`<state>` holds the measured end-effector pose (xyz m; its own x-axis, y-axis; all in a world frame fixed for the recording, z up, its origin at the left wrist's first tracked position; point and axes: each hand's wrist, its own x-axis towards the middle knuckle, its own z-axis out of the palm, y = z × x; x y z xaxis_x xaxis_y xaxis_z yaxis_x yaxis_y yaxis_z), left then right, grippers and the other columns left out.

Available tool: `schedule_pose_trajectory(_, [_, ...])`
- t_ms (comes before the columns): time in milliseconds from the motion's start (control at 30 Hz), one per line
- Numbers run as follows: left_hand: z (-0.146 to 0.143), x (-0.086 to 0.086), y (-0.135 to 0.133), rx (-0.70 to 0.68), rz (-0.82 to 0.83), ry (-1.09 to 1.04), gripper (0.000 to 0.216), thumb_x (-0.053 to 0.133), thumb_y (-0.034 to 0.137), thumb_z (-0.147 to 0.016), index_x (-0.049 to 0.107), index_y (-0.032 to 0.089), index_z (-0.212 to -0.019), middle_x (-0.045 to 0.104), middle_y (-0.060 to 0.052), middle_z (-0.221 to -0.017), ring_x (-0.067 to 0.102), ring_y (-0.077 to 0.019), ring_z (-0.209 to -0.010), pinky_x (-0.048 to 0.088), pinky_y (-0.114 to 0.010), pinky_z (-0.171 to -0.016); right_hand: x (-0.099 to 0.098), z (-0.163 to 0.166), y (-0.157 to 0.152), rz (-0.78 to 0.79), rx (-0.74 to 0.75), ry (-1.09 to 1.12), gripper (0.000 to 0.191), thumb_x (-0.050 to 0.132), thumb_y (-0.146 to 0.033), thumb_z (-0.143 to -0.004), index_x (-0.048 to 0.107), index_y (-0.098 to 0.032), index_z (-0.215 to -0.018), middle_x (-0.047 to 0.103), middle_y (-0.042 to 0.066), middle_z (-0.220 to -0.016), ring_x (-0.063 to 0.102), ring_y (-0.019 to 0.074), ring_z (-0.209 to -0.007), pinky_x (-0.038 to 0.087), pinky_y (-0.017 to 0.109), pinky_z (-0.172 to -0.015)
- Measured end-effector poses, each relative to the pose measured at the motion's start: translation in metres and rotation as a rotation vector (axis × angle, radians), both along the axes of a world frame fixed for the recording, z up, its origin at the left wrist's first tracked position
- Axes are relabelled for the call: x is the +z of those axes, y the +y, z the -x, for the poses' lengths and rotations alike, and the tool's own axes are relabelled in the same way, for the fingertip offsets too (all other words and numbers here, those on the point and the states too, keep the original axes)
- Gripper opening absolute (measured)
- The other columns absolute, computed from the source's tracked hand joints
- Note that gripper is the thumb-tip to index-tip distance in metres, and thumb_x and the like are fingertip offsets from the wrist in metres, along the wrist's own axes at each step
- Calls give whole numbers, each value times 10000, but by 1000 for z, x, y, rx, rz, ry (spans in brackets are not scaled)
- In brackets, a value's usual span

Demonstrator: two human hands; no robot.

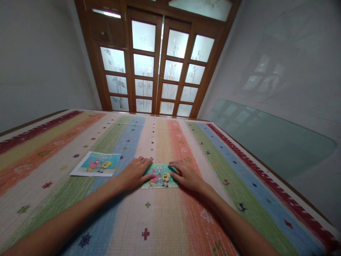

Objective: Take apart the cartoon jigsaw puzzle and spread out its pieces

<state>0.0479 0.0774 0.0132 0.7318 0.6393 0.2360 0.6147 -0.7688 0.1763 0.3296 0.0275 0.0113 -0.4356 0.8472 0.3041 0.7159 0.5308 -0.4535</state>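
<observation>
A small jigsaw puzzle (160, 179) with three cartoon figures on a teal ground lies flat on the striped cloth in front of me, its pieces joined. My left hand (137, 170) rests at its left side, thumb on the picture and fingers stretched toward the top left corner. At the right side is my right hand (186, 174), its index finger reaching the top right corner and its thumb touching the right edge. Both hands are open, lying against the puzzle rather than gripping it. Parts of its side edges are hidden under them.
Left of my hands lies a paper print (97, 164) of a similar cartoon scene, slightly raised along its edges. A striped, patterned tablecloth (165, 220) covers the table. Beyond stand wooden doors (159, 67) with frosted panes. A pale glass-like panel (269, 138) is along the right wall.
</observation>
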Motion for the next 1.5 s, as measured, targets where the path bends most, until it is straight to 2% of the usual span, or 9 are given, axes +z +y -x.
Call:
schedule_pose_trajectory(200, [3,5,4,-55,106,-111,519,601,529,-981,525,163,-1341,659,-146,-1243,597,-305,-1161,471,-444,-1002,1,6,2,45,-52,34,243,646,-196,-903,685,-179,-1143,708,119,-1115,632,261,-1074,473,442,-974])
schedule_pose_trajectory(367, [3,4,5,-81,148,-178,454,658,482,-950,564,208,-1300,640,-112,-1223,576,-281,-1153,476,-428,-1014,-2,8,7,122,-101,158,315,696,-160,-842,666,-164,-1155,681,96,-1062,617,233,-973,490,398,-890])
schedule_pose_trajectory(600, [-7,4,-6,-64,119,-83,470,589,486,-992,563,209,-1371,583,-144,-1368,493,-321,-1272,406,-497,-1086,-6,11,7,215,-121,258,354,687,-127,-818,664,-174,-1168,653,58,-995,609,203,-914,485,354,-825])
schedule_pose_trajectory(733, [-10,7,-9,-46,147,-51,534,667,465,-946,570,167,-1378,572,-178,-1344,488,-341,-1254,406,-499,-1063,-5,13,5,215,-104,278,354,670,-112,-822,661,-174,-1170,638,42,-963,607,187,-880,494,340,-802])
schedule_pose_trajectory(967, [-6,10,-6,-25,278,-142,505,785,561,-796,675,201,-1132,622,-92,-1102,558,-285,-1080,476,-410,-945,7,10,0,314,-43,188,381,764,-241,-844,676,-174,-1208,686,106,-1137,645,208,-950,520,379,-864])
schedule_pose_trajectory(1167, [-8,9,-7,-28,301,-188,391,776,526,-788,688,212,-1004,617,-75,-1061,572,-269,-1031,503,-406,-903,9,14,-6,294,-38,41,541,831,-358,-809,657,-171,-1285,673,117,-1147,651,239,-990,513,407,-898])
schedule_pose_trajectory(1267, [-9,9,-8,-25,313,-202,374,787,509,-781,684,207,-976,621,-82,-1078,570,-275,-1044,504,-421,-916,10,16,-5,289,-31,30,470,836,-365,-807,676,-181,-1209,669,99,-1105,637,235,-983,507,389,-879])
schedule_pose_trajectory(1400, [-10,10,-10,-27,347,-196,480,817,498,-759,694,191,-1108,626,-105,-1121,557,-298,-1107,486,-438,-963,11,16,-5,324,-54,61,390,862,-310,-758,677,-175,-1074,648,78,-1041,610,215,-919,500,354,-813])
schedule_pose_trajectory(1500, [-10,11,-11,-45,353,-191,483,801,533,-767,703,201,-1104,626,-102,-1120,557,-302,-1121,487,-432,-960,9,16,-5,352,-94,133,342,867,-232,-707,653,-182,-970,629,47,-971,584,196,-867,484,321,-756])
